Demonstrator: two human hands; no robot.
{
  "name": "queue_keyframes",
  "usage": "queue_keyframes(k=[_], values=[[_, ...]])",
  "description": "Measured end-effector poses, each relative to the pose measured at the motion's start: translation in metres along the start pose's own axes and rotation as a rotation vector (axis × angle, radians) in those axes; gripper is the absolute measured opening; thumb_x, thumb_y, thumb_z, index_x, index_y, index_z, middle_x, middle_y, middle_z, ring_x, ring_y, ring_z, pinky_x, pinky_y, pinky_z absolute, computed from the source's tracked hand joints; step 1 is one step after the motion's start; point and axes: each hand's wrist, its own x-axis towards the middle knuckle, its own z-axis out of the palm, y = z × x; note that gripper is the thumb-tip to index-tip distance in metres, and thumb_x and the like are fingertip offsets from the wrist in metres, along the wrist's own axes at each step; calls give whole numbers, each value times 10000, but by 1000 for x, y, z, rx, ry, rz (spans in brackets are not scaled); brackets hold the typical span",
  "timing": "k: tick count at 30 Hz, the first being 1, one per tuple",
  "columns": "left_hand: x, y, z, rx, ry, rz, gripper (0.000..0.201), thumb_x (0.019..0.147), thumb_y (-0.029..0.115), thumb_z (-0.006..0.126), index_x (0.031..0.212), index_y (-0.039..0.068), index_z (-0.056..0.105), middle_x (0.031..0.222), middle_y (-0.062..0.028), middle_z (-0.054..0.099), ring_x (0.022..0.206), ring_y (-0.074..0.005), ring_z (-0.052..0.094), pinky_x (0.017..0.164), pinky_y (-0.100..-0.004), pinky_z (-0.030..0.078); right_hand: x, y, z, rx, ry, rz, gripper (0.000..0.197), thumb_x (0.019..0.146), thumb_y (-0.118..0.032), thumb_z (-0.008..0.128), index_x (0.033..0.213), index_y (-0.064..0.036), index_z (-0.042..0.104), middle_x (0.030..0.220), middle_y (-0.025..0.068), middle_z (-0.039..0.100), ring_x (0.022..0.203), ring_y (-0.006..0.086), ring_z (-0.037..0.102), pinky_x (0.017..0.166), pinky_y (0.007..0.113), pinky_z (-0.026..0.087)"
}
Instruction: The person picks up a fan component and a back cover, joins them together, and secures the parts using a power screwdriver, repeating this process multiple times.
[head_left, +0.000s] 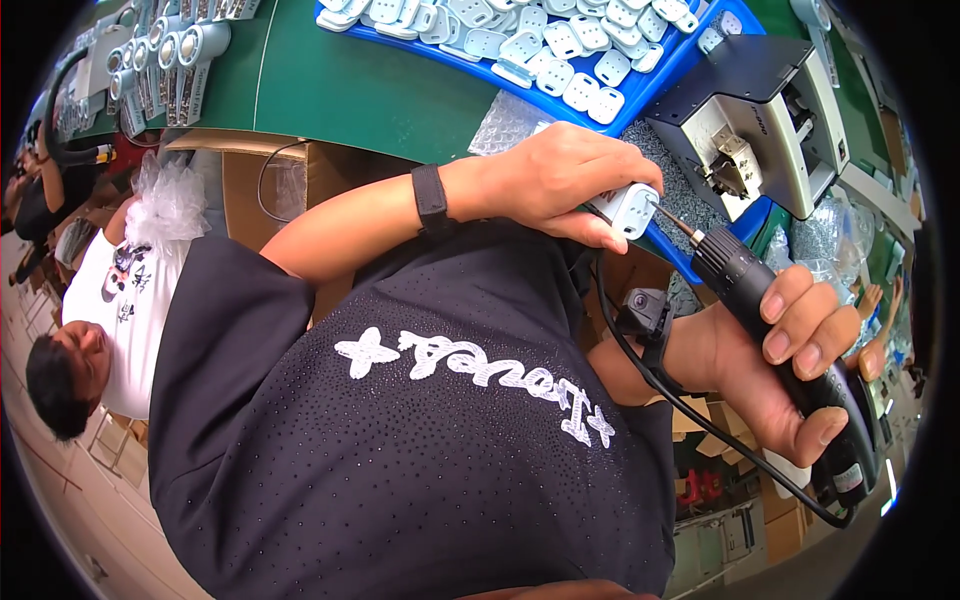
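My left hand [572,180] is closed around a small white plastic housing [633,211] with a pale, rounded end plate with small holes. That plate faces my right hand [790,350]. The fingers of my right hand wrap around a black electric screwdriver [745,275], whose cable loops down over my wrist. The thin bit of the screwdriver points at the plate, its tip at or very near the upper edge. Whether the tip sits in a screw is too small to tell. My left fingers hide most of the housing's body.
A blue tray [590,118] heaped with pale-blue plastic plates [520,45] stands on the green table [330,90]. To its right is a black and silver screw feeder [750,130]. Light-blue ring-headed parts [185,55] lie far left. A cardboard box [250,185] is below the table edge; a co-worker [110,320] is left.
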Motion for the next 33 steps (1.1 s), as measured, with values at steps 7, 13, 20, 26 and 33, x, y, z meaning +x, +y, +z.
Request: queue_keyframes(k=[7, 13, 20, 26, 33], values=[[4, 2, 5, -7, 67, 18, 512, 838, 427, 726, 1139, 44, 571, 911, -104, 631, 808, -310, 650, 663, -378, 522, -1, -1, 1, -10, 10, 2, 447, 759, -388, 684, 1061, -101, 523, 698, 11, 509, 550, 130, 483, 609, 325, 397], [3, 5, 7, -5, 40, 10, 518, 835, 429, 726, 1144, 43, 571, 899, -108, 628, 803, -316, 649, 656, -380, 522, -1, -4, 1, 3, -31, 24, 452, 763, -394, 683, 1068, -100, 524, 714, 16, 511, 558, 133, 482, 609, 319, 396], [7, -2, 3, -13, 10, 2, 529, 848, 435, 712, 1151, 27, 565, 931, -125, 642, 810, -323, 659, 672, -386, 534, 11, 3, -2, 73, -155, 56, 566, 787, -477, 720, 1151, -85, 537, 760, 21, 522, 600, 139, 494, 636, 322, 416], [23, -18, 11, -7, -63, -33, 544, 833, 425, 726, 1150, 14, 566, 964, -152, 645, 821, -357, 654, 714, -422, 531, 30, 17, -31, 235, -297, -10, 883, 814, -642, 690, 1429, -81, 396, 872, 40, 549, 668, 160, 533, 702, 367, 455], [44, -17, 40, -75, -141, -95, 563, 862, 460, 666, 1132, -21, 554, 937, -197, 645, 784, -361, 653, 687, -415, 526, 42, -7, -83, 256, -276, -45, 648, 958, -592, 476, 1456, -189, 376, 889, 85, 579, 667, 192, 574, 714, 391, 482]])
